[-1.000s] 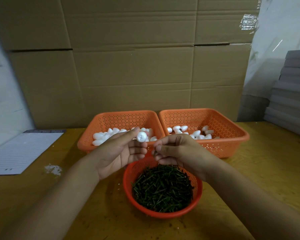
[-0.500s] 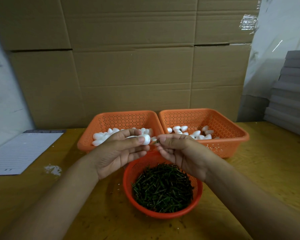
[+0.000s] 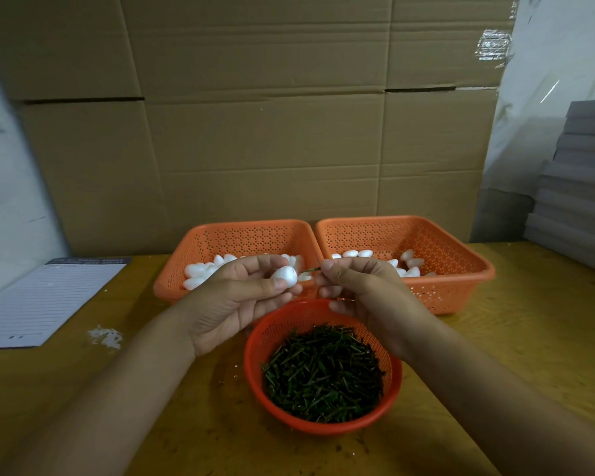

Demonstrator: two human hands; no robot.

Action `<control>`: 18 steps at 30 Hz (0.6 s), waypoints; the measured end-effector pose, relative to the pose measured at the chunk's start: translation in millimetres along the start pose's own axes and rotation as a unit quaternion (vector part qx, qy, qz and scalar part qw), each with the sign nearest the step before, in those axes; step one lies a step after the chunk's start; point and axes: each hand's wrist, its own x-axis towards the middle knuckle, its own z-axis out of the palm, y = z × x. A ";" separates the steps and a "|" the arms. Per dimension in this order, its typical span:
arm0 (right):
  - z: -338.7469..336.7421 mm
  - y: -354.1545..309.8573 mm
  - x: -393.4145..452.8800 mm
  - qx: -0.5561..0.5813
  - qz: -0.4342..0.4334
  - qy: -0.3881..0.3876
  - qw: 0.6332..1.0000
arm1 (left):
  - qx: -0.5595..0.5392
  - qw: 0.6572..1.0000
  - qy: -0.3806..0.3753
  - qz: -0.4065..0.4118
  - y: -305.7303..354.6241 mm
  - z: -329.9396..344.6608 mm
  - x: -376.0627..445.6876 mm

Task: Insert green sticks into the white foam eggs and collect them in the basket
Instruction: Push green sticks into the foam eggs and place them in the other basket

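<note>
Above the round red bowl of green sticks, I have both hands raised and nearly meeting. My left hand pinches a white foam egg between thumb and fingertips, its blunt end turned toward me and its long axis lying roughly level, running left to right. My right hand pinches one green stick, of which only a short length shows past the fingertips; it lies almost level too, aimed leftward at the egg's right end. Egg and stick are just beside each other, and I cannot tell whether the tip is touching the foam or short of it. As I judge it, the coming push turns on keeping the stick in line with the egg's long axis, the right hand driving left while the left braces. Behind the hands stand two orange baskets: the left basket holds a heap of eggs, and the right basket holds fewer, scattered.
</note>
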 end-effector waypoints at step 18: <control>1.5 6.3 -0.1 -0.121 -0.082 0.027 0.989 | 0.073 0.997 0.001 0.021 -2.4 1.5 -0.8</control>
